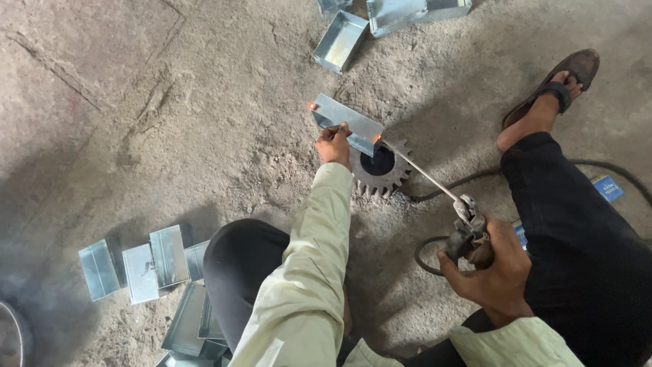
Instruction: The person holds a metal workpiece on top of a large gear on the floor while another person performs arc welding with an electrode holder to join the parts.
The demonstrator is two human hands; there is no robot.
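My left hand grips a folded sheet-metal box piece and holds it on top of a large rusty gear wheel lying on the concrete floor. The far left corner of the piece glows orange. My right hand is closed on a welding electrode holder, whose thin rod reaches up to the right end of the metal piece, where a small glow shows.
Several shiny metal trays lie at lower left beside my knee. More metal trays sit at the top. A black cable runs past the gear. My sandalled foot rests at right.
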